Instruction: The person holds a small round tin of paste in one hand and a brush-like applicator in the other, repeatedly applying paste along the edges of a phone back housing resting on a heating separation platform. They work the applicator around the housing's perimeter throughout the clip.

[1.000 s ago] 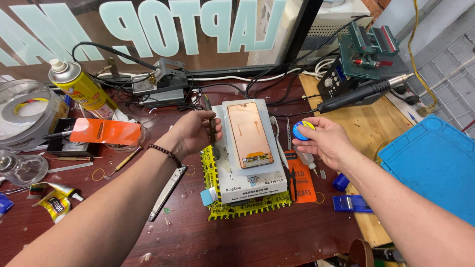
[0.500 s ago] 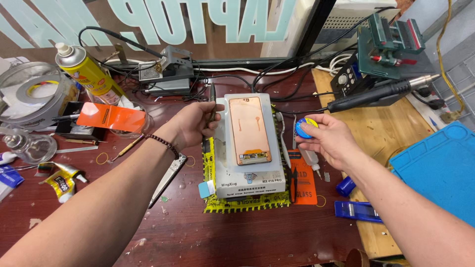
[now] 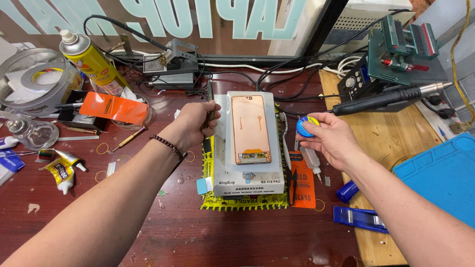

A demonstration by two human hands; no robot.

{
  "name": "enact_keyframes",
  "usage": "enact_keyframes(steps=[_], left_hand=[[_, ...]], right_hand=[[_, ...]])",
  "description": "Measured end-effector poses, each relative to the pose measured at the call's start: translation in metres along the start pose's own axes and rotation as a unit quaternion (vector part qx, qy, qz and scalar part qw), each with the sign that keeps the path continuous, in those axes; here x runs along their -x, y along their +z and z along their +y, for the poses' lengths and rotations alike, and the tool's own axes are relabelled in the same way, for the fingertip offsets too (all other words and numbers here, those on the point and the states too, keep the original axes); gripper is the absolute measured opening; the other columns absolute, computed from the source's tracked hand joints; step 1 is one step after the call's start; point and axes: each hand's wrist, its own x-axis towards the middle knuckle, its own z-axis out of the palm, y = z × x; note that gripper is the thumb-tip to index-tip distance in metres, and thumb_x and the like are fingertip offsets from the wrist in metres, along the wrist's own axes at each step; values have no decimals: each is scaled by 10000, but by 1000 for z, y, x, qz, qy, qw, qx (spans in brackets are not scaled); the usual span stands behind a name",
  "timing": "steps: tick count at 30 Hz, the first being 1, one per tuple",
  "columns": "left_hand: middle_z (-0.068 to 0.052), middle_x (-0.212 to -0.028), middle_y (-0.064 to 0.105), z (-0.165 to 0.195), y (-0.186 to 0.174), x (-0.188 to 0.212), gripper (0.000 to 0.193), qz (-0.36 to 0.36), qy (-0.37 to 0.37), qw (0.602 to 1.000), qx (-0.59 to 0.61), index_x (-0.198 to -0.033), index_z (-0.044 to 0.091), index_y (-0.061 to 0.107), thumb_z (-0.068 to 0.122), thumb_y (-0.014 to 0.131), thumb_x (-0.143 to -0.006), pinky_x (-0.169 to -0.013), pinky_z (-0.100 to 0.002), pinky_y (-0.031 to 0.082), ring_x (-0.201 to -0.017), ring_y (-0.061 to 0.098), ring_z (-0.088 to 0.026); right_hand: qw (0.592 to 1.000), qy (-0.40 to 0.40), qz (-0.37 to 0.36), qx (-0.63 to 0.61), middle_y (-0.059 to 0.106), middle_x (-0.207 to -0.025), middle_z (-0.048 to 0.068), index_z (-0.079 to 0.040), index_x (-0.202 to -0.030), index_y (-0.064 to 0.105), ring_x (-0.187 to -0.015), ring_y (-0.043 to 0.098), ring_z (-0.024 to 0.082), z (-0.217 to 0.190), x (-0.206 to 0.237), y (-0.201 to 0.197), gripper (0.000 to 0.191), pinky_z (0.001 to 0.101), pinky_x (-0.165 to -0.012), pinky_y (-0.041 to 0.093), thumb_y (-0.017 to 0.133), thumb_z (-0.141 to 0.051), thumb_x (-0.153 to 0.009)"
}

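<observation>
One small round blue-and-yellow container [image 3: 306, 126] is sitting pinched in the right hand's [image 3: 330, 139] grip, beside one grey heating plate [image 3: 249, 143] on the counter [image 3: 163, 232]. Left hand [image 3: 194, 123] is gripping a thin dark tool [image 3: 210, 106], tip hidden.

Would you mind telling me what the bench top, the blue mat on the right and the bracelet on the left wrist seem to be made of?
The bench top looks like dark red-brown varnished wood: grain shows under a scuffed gloss. The blue mat seems soft rubber or silicone, matte with moulded ridges and rounded corners. The bracelet on the left hand's wrist is a string of small dark round beads, perhaps wood or stone; too small to tell.
</observation>
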Motion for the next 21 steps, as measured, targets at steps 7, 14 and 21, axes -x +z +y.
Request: enact_keyframes(steps=[7,14,21], left_hand=[[-17,-785,569,-2,-1,8,224,34,20,999,-11,-959,71,594,260,518,-1051,-448,-244,312,-571,459,-105],[-11,-791,563,-5,-6,15,228,45,24,999,-3,-959,70,605,263,526,-1051,-457,-235,311,-591,446,-100],[-13,-790,557,-8,-14,18,225,38,22,999,7,-966,76,584,269,512,-1056,-459,-240,308,-607,440,-109]], right_hand=[[1000,-1,0,-6,724,-1027,115,-52,-1260,541,-838,740,231,-1,-4,6,357,337,-676,629,683,-115,-938],[1000,-4,3,-10,728,-1029,113,-56,-1228,539,-848,744,227,-1,-9,12,337,324,-669,629,695,-115,-936],[1000,-11,7,-2,730,-1018,126,-42,-1211,533,-847,750,223,-6,-10,20,322,318,-661,635,693,-101,-938]])
